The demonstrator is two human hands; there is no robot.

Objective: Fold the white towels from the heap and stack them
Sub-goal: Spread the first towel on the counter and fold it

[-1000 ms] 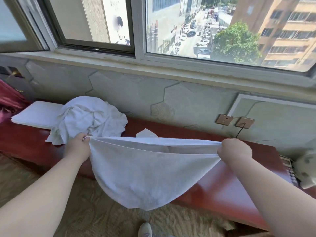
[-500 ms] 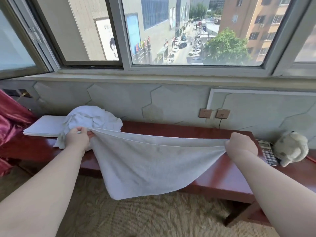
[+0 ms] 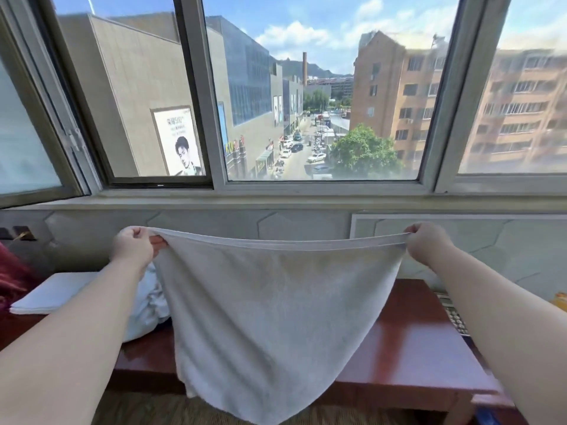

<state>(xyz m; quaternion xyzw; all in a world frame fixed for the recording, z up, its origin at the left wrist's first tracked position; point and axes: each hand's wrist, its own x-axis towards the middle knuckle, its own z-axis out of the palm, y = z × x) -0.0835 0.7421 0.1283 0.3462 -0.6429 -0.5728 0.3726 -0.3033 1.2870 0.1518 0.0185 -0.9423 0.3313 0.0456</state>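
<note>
Below the window (image 3: 322, 187), over the red tabletop (image 3: 408, 332), the left hand (image 3: 133, 245) and right hand (image 3: 425, 242) have lifted the white towel (image 3: 270, 317) higher, each pinching a top corner so it hangs spread (heap (image 3: 150, 305) and folded stack (image 3: 52, 292) sit leftward), ready, I'd judge, for folding.
</note>
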